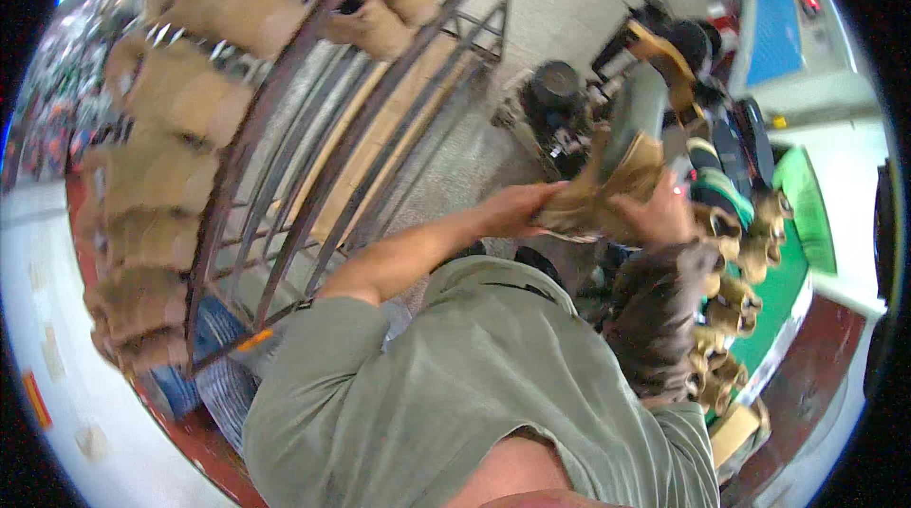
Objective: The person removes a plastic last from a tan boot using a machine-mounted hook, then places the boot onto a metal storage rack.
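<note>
- Both hands raised before the torso, gripping one tan fabric-like boot upper point(593, 197) between them, above the floor point(432, 181).
- Left hand point(525, 208): fingers closed on the upper's left edge; bare forearm. Exact finger spacing blurred.
- Right hand point(661, 212): fingers wrapped on the upper's right side; forearm in a dark brown sleeve point(655, 314).
- Smooth grey-green rounded form point(638, 110) projects from the upper's far end; cannot tell whether the two are joined.
- Beyond the hands, slightly left: dark machine part with a round black top point(555, 81), apart from the upper.
- Left side: dark metal rack point(245, 143), tilted in view, with tan boots point(171, 176) along its outer side; long pale tan boards point(418, 102) within its frame.
- Right side: green-topped surface point(783, 318) bearing a row of tan shoe uppers point(729, 309) near the right sleeve; bright green sheet point(807, 209) farther along.
</note>
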`<move>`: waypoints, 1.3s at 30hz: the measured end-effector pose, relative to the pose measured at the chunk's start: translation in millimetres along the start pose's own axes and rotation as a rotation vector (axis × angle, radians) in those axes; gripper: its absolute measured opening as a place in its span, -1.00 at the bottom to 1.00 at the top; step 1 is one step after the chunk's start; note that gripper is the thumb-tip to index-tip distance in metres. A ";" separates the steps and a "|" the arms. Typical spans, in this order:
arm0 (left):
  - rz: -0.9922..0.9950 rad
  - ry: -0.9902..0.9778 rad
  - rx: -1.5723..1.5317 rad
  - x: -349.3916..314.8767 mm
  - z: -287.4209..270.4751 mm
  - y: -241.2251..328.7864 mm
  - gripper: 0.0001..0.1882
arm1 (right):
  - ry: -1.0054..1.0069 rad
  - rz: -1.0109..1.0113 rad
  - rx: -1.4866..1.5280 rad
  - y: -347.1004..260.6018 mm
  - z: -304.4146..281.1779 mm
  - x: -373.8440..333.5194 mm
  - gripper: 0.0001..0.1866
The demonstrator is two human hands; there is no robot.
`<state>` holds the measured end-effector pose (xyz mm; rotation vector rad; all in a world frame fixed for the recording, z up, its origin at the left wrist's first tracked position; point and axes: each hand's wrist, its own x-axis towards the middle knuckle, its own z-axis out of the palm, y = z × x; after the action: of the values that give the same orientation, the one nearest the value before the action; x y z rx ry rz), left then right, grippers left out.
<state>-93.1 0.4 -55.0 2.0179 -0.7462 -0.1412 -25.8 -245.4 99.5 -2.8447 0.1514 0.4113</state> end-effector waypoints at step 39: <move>0.060 2.590 -0.559 -362.2 -82.8 275.2 -0.34 | 0.327 -0.891 0.947 -404.5 240.1 85.4 -0.30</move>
<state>-477.1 163.2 144.5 0.3555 0.8618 1.6766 48.8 202.7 -49.5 -1.7580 -0.6574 -0.2673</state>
